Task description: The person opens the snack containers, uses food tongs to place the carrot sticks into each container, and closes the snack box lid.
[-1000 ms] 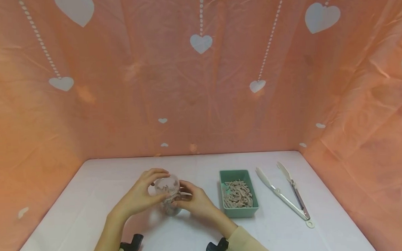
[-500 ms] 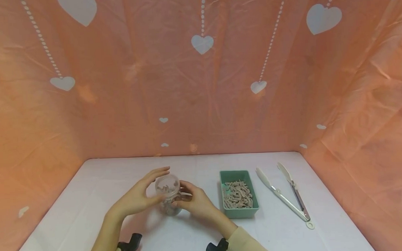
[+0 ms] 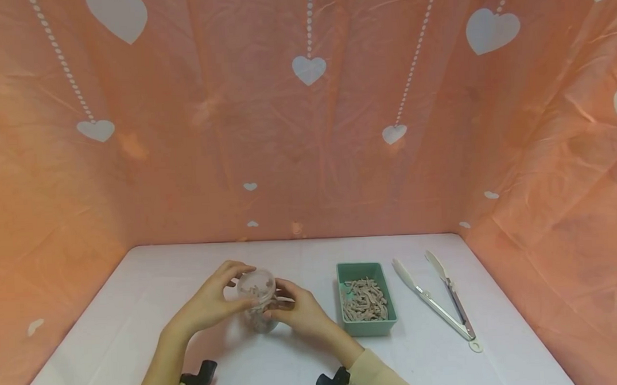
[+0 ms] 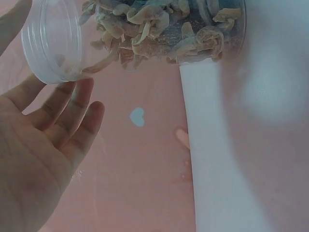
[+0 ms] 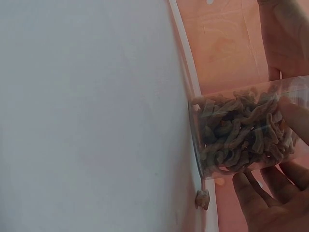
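A clear plastic jar (image 3: pixel 263 322) stands on the table, holding twisted brown dried strips (image 5: pixel 241 130). On its top is a clear ridged lid (image 4: pixel 50 43). My left hand (image 3: pixel 210 303) grips the lid from the left, thumb at the near side and fingertips at the far side. Lower down, my right hand (image 3: pixel 304 313) holds the jar's body from the right, with its thumb and fingers on opposite sides of the wall. The fingers partly cover the jar in the head view.
Right of the hands stands a green tray (image 3: pixel 368 327) with more brown strips. Beyond it lie spread tongs (image 3: pixel 443 308). A small brown piece (image 5: pixel 203 199) lies near the jar's base. Orange cloth (image 3: pixel 285 130) with hearts closes off the back and sides.
The left fingers lifted off the lid's far edge half a second ago and are now back on it. The right hand and the jar stay in place.
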{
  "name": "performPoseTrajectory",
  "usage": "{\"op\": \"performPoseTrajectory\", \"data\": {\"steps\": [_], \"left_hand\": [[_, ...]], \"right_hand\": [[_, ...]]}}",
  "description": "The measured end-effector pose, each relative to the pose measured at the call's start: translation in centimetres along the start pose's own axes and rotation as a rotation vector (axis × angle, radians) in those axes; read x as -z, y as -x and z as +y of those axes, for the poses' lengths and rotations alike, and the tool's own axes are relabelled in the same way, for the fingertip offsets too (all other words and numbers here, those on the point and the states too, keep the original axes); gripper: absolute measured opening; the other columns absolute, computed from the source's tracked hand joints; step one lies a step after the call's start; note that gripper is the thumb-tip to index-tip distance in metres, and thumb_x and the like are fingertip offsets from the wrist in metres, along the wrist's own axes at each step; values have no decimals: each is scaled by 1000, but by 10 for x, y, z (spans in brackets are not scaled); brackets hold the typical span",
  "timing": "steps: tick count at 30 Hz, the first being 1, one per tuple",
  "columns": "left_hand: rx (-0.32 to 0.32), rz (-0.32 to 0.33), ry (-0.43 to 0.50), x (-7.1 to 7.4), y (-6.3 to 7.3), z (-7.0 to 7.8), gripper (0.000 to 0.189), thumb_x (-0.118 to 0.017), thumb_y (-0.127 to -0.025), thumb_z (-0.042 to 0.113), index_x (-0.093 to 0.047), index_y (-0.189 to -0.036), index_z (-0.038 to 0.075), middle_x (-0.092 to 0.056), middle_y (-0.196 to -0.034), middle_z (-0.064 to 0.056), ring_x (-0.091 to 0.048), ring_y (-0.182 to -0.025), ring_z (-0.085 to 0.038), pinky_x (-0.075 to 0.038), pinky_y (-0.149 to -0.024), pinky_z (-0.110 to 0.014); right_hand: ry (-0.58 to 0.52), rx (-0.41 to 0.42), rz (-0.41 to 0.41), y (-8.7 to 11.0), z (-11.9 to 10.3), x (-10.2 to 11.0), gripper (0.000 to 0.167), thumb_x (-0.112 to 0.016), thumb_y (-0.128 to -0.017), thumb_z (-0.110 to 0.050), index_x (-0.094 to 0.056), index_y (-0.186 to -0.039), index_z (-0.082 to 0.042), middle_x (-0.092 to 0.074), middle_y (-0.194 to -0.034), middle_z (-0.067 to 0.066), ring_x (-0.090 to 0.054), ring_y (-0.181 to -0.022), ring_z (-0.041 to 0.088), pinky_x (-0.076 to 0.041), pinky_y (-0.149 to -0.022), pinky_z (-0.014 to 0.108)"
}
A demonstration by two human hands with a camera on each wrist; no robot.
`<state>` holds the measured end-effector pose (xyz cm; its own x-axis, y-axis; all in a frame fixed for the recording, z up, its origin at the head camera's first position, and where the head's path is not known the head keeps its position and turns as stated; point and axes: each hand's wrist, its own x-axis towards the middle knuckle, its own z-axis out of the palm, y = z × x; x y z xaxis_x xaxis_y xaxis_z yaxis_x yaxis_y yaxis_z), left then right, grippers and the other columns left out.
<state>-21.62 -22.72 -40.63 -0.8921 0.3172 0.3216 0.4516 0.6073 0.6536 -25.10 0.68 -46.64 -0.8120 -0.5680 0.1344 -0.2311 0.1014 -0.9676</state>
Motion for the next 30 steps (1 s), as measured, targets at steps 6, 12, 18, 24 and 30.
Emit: {"op": "performPoseTrajectory", "data": {"steps": [6,12,18,24,30], "left_hand": [[-35,-31,25,3,2,1,53,-80,-93,22,-60,-140,8,-60,-140,-9,-60,-122,-30,-55,-97,-47],[-9,-98,77,4,5,2,56,-71,-99,21,-52,-149,7,-54,-151,-14,-55,-131,-39,-50,-102,-57],[-15,-85,97,4,6,4,55,-69,-100,19,-51,-151,10,-50,-155,-14,-51,-135,-43,-45,-103,-65],[-27,38,21,3,2,3,49,-80,-92,22,-64,-138,15,-61,-140,-4,-59,-121,-27,-53,-96,-44],[-51,54,-9,1,1,-1,49,-87,-86,20,-69,-130,8,-64,-131,-4,-61,-109,-23,-52,-83,-31]], "right_hand": [[-4,-3,8,1,-3,0,67,-79,-92,-8,-48,-152,-3,-57,-146,21,-58,-134,35,-52,-108,33],[-24,9,10,1,-4,0,68,-80,-91,-4,-49,-151,-3,-58,-144,21,-59,-132,35,-52,-108,37],[-27,13,9,0,-3,-1,68,-80,-91,-5,-49,-151,-2,-59,-144,21,-60,-131,35,-53,-107,33],[-23,14,6,0,-3,-1,68,-79,-91,-4,-49,-151,-2,-58,-144,21,-60,-131,35,-53,-107,34],[-27,12,4,0,-2,0,67,-79,-92,-4,-48,-151,-2,-58,-144,21,-61,-130,36,-53,-106,34]]}}
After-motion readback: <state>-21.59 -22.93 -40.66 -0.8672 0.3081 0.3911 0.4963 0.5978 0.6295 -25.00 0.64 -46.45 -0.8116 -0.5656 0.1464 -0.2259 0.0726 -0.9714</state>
